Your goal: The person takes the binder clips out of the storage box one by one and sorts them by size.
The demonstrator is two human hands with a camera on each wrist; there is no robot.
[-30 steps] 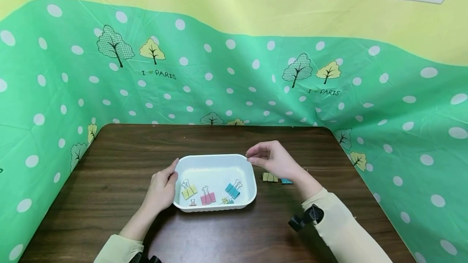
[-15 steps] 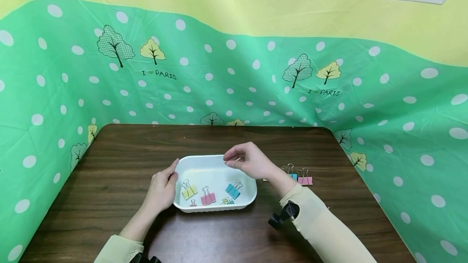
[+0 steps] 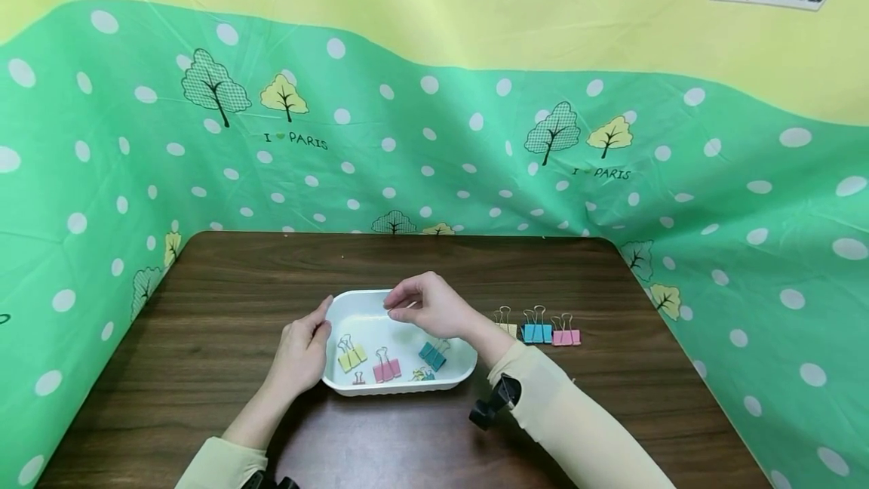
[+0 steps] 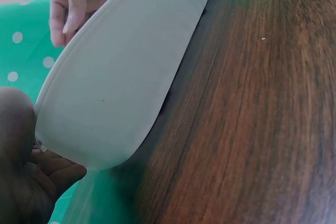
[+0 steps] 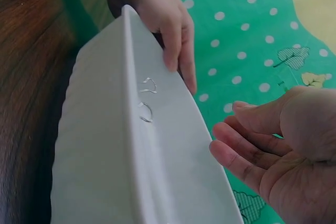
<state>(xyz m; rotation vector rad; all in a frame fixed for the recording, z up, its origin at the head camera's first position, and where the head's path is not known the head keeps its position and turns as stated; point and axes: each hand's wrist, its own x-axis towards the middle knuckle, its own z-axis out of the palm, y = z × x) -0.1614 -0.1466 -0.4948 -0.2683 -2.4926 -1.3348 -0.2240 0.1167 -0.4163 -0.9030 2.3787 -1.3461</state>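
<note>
My left hand (image 3: 302, 349) grips the left end of a white plastic tray (image 3: 366, 390), thumb on the rim and fingers beneath it in the left wrist view. Inside the tray lie a yellow binder clip (image 3: 351, 358), a pink binder clip (image 3: 387, 370) and a blue binder clip (image 3: 432, 357). Smaller binder clips (image 3: 422, 374) sit by its near wall. My right hand (image 3: 434, 309) hovers over the tray's far side. In the right wrist view its thumb and loosely bent fingers (image 5: 239, 163) stand apart with nothing between them.
To the right of the tray, a second yellow clip (image 3: 508, 329), a second blue clip (image 3: 537, 333) and a second pink clip (image 3: 566, 337) stand in a row on the dark wooden table (image 3: 237, 278). A green and yellow patterned cloth (image 3: 434, 134) hangs behind and at both sides.
My right hand has moved left from the tray's right corner to over its middle, uncovering the row of clips on the table. The left hand and the tray have stayed in place.
</note>
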